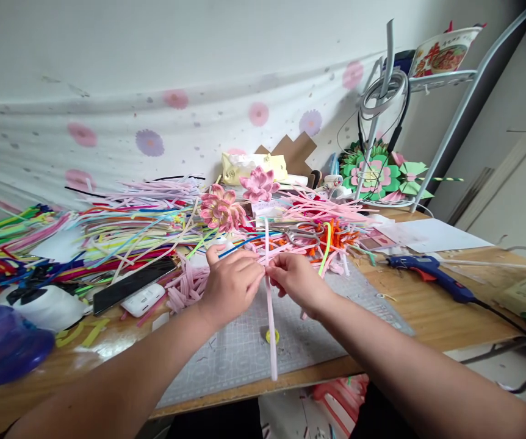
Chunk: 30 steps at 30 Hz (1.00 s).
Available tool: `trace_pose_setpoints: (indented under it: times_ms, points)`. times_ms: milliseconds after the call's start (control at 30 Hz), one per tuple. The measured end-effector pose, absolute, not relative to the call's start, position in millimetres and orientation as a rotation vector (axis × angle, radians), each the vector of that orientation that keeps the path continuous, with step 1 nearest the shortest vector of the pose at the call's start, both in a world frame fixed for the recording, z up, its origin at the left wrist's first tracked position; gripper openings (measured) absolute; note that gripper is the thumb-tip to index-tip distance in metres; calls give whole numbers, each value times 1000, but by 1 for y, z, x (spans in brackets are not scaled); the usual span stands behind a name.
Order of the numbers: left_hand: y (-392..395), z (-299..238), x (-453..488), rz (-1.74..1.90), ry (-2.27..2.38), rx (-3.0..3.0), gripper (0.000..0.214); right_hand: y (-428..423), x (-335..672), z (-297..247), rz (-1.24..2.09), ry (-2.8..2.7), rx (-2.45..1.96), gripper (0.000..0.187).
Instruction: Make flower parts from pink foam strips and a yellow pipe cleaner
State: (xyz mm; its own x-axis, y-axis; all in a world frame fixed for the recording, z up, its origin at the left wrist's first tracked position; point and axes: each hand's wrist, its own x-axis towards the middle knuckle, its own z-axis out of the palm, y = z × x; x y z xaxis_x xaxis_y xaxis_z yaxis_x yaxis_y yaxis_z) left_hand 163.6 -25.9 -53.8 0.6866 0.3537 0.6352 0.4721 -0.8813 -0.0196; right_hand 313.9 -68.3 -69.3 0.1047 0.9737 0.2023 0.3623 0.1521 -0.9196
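A pale pink pipe cleaner [271, 329] stands nearly straight up and down in view, its lower end toward me. My left hand [233, 277] pinches it near the middle from the left. From the right, my right hand [297, 279] pinches it at the same spot, the fingertips of both hands almost meeting. Below them lies a grey cutting mat [226, 360] with a small yellow round piece [269, 336] on it, partly behind the pipe cleaner. Beyond my hands are two pink flowers, one a darker flower [221, 208], the other a lighter flower [260, 184].
Bundles of coloured pipe cleaners [126, 225] cover the table's back and left. Scissors [306, 233] lie behind my right hand. A blue glue gun [432, 274] with a cable rests at right. A black phone [132, 285], white case [143, 299] and purple object [7, 341] are at left.
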Motion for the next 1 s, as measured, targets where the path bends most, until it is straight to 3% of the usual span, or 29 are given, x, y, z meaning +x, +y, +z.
trace_pose_setpoints:
  times_ms: [67,200,333,500,667,867,1000]
  points:
    - [-23,-48,161,-1021,-794,-2860,16,-72,326,-62,560,-1579,-1282,7]
    - [-25,-36,158,-1101,-937,-3304,13,-83,346,-45,-192,-2035,-937,14]
    - [-29,-34,158,-1139,-1042,-3580,14,-86,347,-37,-413,-2182,-868,14]
    - [-33,-35,161,-1237,-964,-3384,16,-85,338,-42,-287,-2166,-951,14]
    - [-35,-41,170,-1259,-848,-2857,19,-78,324,-52,249,-1660,-1303,13]
    - [-29,-59,188,-2097,-1502,-3160,13,-70,321,-44,424,-1599,-1468,11]
    - [-32,-66,196,-2490,-1631,-3039,14,-71,320,-51,452,-1497,-1415,3]
